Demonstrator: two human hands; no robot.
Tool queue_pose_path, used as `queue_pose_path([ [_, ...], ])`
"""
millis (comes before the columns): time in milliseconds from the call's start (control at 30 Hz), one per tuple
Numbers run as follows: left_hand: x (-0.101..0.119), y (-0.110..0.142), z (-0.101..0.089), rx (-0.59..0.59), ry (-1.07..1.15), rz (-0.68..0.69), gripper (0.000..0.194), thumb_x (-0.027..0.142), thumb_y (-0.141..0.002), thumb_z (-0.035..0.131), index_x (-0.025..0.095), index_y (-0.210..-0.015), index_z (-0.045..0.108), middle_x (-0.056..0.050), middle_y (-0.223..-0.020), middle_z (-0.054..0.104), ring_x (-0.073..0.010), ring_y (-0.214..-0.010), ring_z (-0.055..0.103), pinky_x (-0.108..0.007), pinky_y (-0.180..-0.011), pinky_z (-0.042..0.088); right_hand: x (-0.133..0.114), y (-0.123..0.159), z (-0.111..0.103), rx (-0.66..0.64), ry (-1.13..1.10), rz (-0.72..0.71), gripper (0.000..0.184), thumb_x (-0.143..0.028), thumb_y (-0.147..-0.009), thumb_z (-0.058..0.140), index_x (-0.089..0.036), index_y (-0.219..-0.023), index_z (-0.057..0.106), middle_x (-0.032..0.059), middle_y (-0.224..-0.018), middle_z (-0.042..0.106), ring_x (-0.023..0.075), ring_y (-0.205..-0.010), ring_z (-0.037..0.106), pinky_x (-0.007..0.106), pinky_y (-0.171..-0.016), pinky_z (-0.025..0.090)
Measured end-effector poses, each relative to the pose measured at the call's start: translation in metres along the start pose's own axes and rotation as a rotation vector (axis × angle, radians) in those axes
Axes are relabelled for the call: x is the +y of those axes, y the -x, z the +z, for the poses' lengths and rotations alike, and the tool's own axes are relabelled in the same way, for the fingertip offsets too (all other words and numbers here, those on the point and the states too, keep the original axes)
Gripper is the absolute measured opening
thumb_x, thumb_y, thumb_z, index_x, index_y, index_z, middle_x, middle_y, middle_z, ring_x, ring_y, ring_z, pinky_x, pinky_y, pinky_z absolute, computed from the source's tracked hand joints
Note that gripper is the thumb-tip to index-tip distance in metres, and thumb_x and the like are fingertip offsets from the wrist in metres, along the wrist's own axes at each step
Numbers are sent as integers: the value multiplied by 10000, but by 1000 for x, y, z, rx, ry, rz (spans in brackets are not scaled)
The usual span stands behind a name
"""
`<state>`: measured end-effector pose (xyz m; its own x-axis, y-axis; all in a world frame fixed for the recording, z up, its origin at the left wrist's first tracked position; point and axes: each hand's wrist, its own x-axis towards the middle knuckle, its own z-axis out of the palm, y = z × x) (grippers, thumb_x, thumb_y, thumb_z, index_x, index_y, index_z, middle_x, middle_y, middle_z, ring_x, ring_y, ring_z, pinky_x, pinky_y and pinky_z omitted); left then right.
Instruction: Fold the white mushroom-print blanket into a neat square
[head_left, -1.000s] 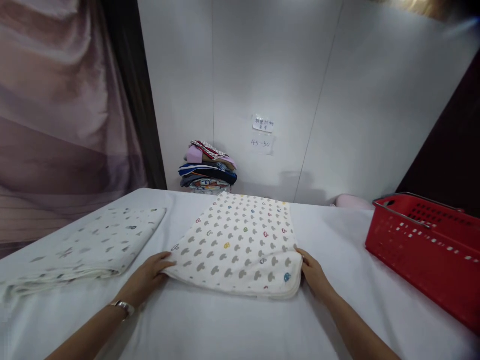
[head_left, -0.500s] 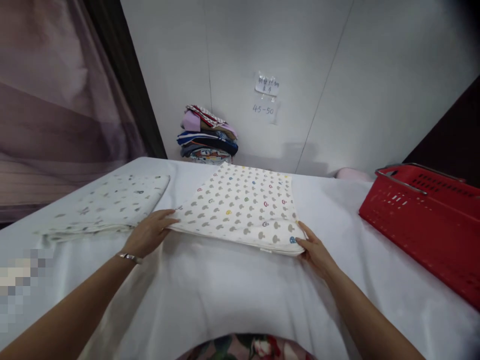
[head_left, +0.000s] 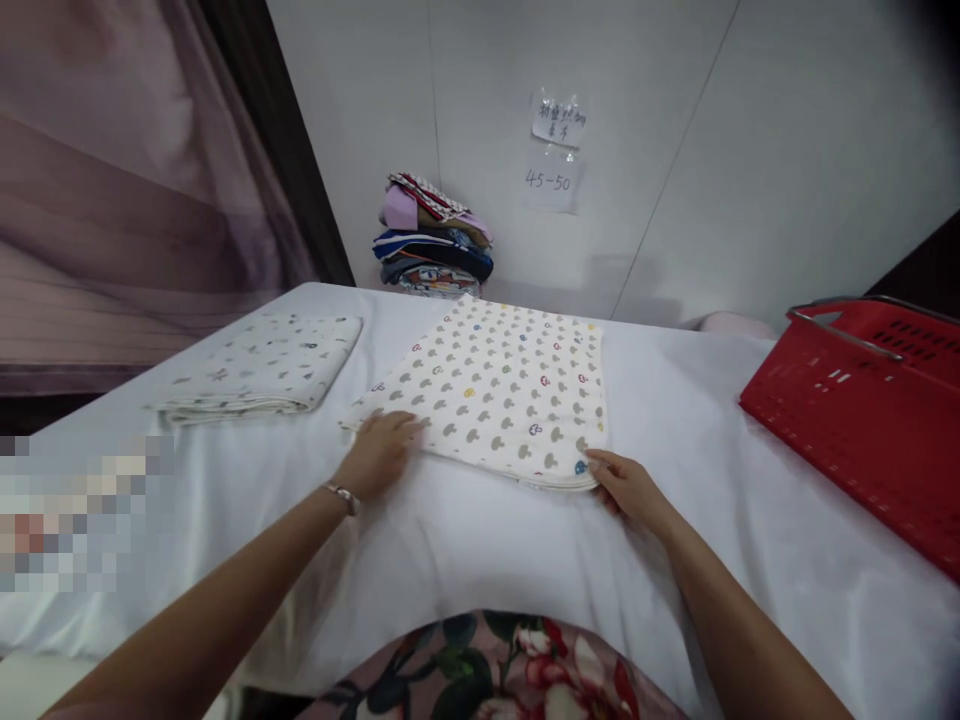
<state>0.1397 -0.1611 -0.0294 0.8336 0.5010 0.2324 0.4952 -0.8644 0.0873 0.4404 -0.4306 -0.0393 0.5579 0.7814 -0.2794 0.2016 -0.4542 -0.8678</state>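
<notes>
A white cloth [head_left: 495, 385] printed with grey and coloured mushrooms lies folded on the white-covered table. My left hand [head_left: 381, 455], a bracelet at its wrist, rests on the near edge toward the left corner. Its fingers are stretched out over the fabric and slightly blurred. At the near right corner my right hand [head_left: 626, 488] pinches the layered edge, thumb on top and fingers underneath. Left of it lies a second folded cloth [head_left: 262, 360], white with small scattered prints, touched by neither hand.
A red plastic basket [head_left: 847, 420] with a metal handle stands on the table [head_left: 675, 400] at the right. Behind the far edge rises a stack of folded fabrics [head_left: 435, 240] against the wall. Paper notes [head_left: 555, 180] hang there. A pinkish curtain [head_left: 112, 200] hangs at the left.
My left hand has let go of the near left corner and slid right along the near edge, onto the cloth. The near edge lies lower on the table. My right hand stays at its corner.
</notes>
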Motion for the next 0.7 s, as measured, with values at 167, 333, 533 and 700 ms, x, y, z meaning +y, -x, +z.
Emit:
queue_pose_path([
  [167,101,-20,16,8,327,279,248,200,-808,487,207,-1023,610,-68,-1146,580,-201,-1065,503,-370,-939,362,3,1,-12,88,-10,-104,284,-379,-774,509,-189,-941,638,-61,-466,503,92,-374,449,205,-382,356],
  [333,181,-54,32,-26,540,308,188,295,-857,490,212,-934,640,-45,-984,637,-172,-930,552,-324,-840,403,6,6,-28,17,-8,-35,228,-378,-776,504,-182,-680,572,-42,-493,543,69,-335,426,187,-332,306],
  [533,220,-73,44,-129,546,144,203,357,-821,525,214,-834,668,-28,-829,614,-166,-807,554,-291,-710,413,10,8,-19,-153,-192,88,225,-369,-783,523,-172,-676,538,3,-567,624,73,-345,481,169,-298,329],
  [700,225,-71,47,-122,542,100,207,363,-816,518,214,-805,661,-15,-777,582,-151,-764,546,-273,-670,398,11,8,-1,-211,-326,77,181,-331,-794,533,-168,-715,533,14,-644,643,78,-371,525,177,-321,406],
])
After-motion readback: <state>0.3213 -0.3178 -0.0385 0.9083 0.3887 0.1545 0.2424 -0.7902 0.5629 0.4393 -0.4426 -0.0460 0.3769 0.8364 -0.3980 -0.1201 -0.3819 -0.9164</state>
